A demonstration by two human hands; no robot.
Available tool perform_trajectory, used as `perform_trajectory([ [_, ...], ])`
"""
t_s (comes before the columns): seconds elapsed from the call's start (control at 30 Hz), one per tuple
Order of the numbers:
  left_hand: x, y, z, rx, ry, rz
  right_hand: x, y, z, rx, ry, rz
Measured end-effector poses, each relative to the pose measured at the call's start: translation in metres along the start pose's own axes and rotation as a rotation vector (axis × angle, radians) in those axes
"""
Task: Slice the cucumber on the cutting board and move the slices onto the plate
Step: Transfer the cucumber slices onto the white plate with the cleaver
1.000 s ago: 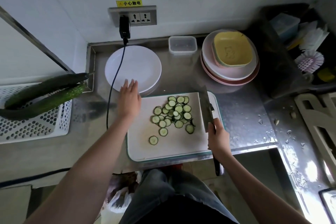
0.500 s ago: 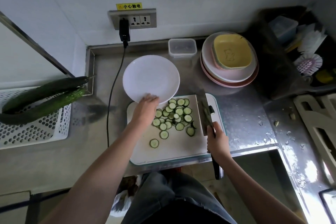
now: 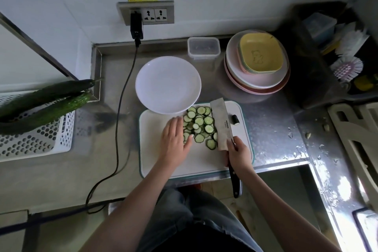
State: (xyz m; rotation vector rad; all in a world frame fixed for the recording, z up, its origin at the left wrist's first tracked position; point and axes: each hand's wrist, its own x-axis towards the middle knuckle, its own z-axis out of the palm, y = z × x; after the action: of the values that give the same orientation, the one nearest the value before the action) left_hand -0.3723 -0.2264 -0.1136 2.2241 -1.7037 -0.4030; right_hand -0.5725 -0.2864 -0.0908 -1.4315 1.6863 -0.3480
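Several cucumber slices [image 3: 199,124] lie heaped on the white cutting board [image 3: 155,161]. My left hand [image 3: 176,139] lies flat on the board with straight fingers against the left side of the heap. My right hand [image 3: 238,152] grips the black handle of a cleaver [image 3: 222,122], whose blade rests along the heap's right side. A dark cucumber end piece [image 3: 235,119] sits right of the blade. The empty white plate [image 3: 167,84] overlaps the board's far edge.
Two whole cucumbers [image 3: 45,104] lie on a white perforated basket [image 3: 36,141] at left. A black cable [image 3: 122,108] runs from the wall socket down the counter. A clear container [image 3: 203,47] and stacked plates [image 3: 257,67] stand behind. A dish rack [image 3: 356,139] is at right.
The plate was pulled right and toward me until it overlaps the board's far edge. My left hand let go of it and moved onto the board beside the slices. The knife blade tilted flatter.
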Motion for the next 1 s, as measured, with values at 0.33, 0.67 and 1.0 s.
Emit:
perform_trajectory([
  [0.33, 0.018, -0.003, 0.001, -0.184, -0.025, -0.092, 0.005, -0.007, -0.006, 0.146, -0.181, 0.124],
  [0.67, 0.034, 0.041, 0.03, 0.206, -0.1, 0.07, 0.003, -0.003, -0.002, -0.158, -0.166, 0.024],
  [1.0, 0.045, 0.06, 0.045, 0.138, -0.046, 0.225, -0.005, 0.001, 0.004, -0.043, -0.237, 0.043],
])
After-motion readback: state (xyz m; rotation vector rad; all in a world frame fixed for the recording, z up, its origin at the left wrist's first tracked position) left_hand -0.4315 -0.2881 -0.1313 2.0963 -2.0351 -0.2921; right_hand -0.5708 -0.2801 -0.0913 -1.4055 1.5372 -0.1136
